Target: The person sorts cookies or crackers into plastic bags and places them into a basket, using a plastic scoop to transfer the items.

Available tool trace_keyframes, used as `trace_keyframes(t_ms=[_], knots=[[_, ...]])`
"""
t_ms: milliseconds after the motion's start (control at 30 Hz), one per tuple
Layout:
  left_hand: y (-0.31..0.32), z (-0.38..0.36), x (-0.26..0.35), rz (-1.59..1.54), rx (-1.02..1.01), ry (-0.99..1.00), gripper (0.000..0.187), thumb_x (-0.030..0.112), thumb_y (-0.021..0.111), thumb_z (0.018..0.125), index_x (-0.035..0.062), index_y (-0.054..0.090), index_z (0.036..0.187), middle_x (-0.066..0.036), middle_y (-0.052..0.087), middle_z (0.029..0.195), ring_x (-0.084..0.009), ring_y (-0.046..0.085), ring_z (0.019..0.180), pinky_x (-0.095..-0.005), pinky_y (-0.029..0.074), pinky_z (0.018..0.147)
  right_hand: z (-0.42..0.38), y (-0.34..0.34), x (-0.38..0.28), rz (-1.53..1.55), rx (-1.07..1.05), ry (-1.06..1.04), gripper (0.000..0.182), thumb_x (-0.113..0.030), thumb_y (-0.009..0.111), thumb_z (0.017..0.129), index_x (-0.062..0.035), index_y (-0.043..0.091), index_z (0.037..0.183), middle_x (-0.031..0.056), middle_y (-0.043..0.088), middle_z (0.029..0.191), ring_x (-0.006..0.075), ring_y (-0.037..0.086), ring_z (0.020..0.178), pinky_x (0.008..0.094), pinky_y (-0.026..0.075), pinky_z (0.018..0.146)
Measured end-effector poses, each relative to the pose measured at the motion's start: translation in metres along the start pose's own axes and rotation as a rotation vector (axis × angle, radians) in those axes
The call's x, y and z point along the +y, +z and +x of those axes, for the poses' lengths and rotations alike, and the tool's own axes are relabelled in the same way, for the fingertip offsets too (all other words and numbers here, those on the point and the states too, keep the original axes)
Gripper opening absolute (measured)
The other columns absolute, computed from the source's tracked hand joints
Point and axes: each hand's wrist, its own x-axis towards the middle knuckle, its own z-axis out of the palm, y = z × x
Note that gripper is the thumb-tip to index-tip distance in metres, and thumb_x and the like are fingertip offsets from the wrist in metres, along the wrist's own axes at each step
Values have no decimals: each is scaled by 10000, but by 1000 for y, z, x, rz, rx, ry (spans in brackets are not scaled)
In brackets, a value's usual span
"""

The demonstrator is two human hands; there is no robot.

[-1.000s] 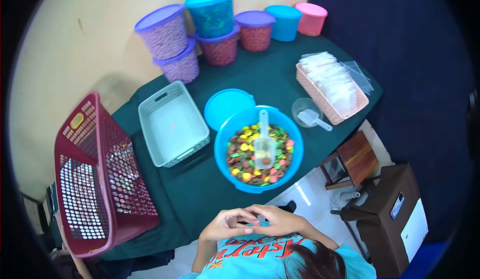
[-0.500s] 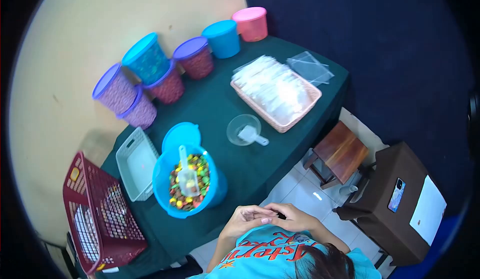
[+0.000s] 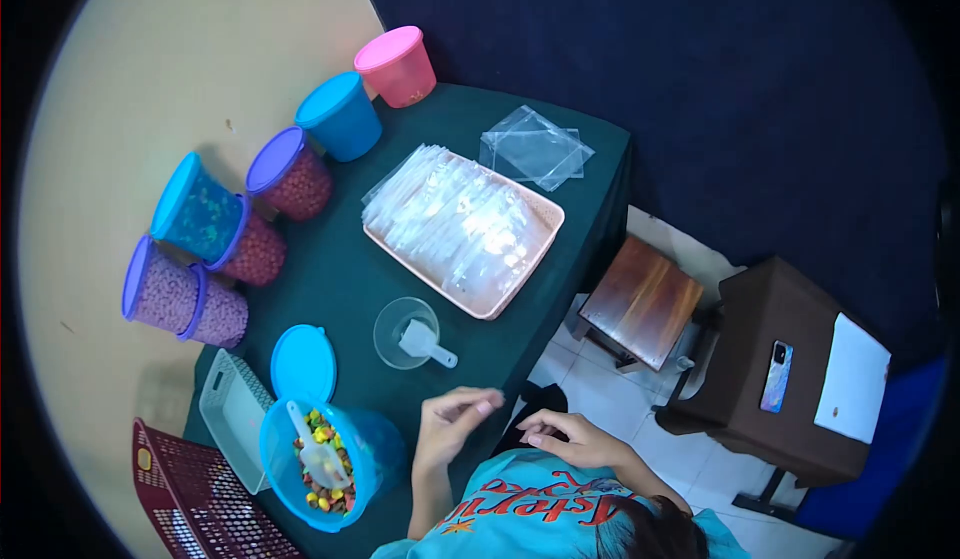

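My left hand (image 3: 455, 424) is raised over the table's front edge, fingers loosely bent, with nothing visible in it. Beside it, in front of the blue shirt, my right hand (image 3: 572, 439) has its fingers apart and holds nothing. The two hands do not touch. Nearest the left hand is a clear bowl (image 3: 383, 344) with a small white scoop (image 3: 424, 344) in it. Left of the hands stands an uncovered blue tub (image 3: 375, 449) of colourful snack pieces (image 3: 322, 494), a clear scoop (image 3: 322, 462) resting on them. Its blue lid (image 3: 303, 364) lies behind it.
A pink basket (image 3: 425, 281) holds stacked clear packets; flat plastic bags (image 3: 540, 149) lie behind it. Lidded tubs (image 3: 290, 179) line the wall side. A grey tray (image 3: 235, 414) and maroon basket (image 3: 190, 494) stand left. To the right are a wooden stool (image 3: 642, 302) and a phone (image 3: 777, 377).
My hands, clasped together before, have come apart, the left one rising toward the bowl. The view has turned, so the table's things appear further left and mostly lower.
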Motion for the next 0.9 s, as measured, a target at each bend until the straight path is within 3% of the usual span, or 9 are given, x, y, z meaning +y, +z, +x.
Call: trace_keyframes(t_ms=[133,300,433,600,633,667,733,767,900], knots=[[-22,68,5,206,107,29,279,151,517,859,-44,576,1050,-147,615,980,-186,570,951,-285,418,854,25,-42,-6,-87,52,64,274,-174,494,877,2,502,1087,103,603,945,149,558,871,275,430,784],[-31,128,9,276,189,123,295,119,521,834,-38,547,1081,-157,584,1041,-223,544,1006,-313,408,861,63,-86,-39,-203,175,28,264,-90,561,817,22,507,1050,96,607,886,145,572,850,273,444,765],[-24,156,3,567,70,159,357,153,555,817,-36,509,1116,-178,535,1115,-267,510,1055,-334,382,895,88,-104,-38,-133,302,30,235,-73,553,818,26,520,1028,103,610,880,146,571,843,272,439,769],[-11,151,4,667,-222,46,503,223,606,783,-58,434,1162,-227,506,1120,-350,495,1049,-374,377,900,119,-105,-23,-88,232,-17,218,-43,556,804,27,528,1008,110,608,873,144,575,812,270,444,744],[-11,146,-2,717,-297,88,534,260,591,792,-64,412,1178,-239,484,1140,-356,459,1089,-397,341,937,127,-106,-22,-76,227,-29,218,-37,558,794,29,527,999,116,600,875,158,581,809,274,447,738],[-6,141,7,796,-380,-45,567,316,556,807,-50,389,1207,-241,450,1182,-348,399,1150,-438,266,990,134,-109,-21,-76,199,-33,218,-37,558,794,29,527,999,116,600,875,158,581,809,274,447,738],[2,129,2,903,-343,48,610,400,501,824,-43,381,1225,-246,438,1192,-341,382,1165,-485,219,1003,151,-117,-20,-240,243,-144,221,-29,552,782,32,520,992,124,591,878,177,587,808,282,449,741],[6,125,2,879,-330,-18,642,395,512,820,-29,333,1267,-232,373,1262,-341,335,1202,-510,173,1022,162,-124,-17,-228,252,-186,224,-27,547,777,32,512,990,122,586,878,183,590,798,288,450,736],[23,111,7,878,-208,-152,661,425,483,834,-7,289,1296,-212,323,1311,-328,292,1241,-535,127,1031,216,-151,-29,-674,156,-362,301,-6,529,725,12,498,1024,169,528,993,296,515,938,364,406,807]])
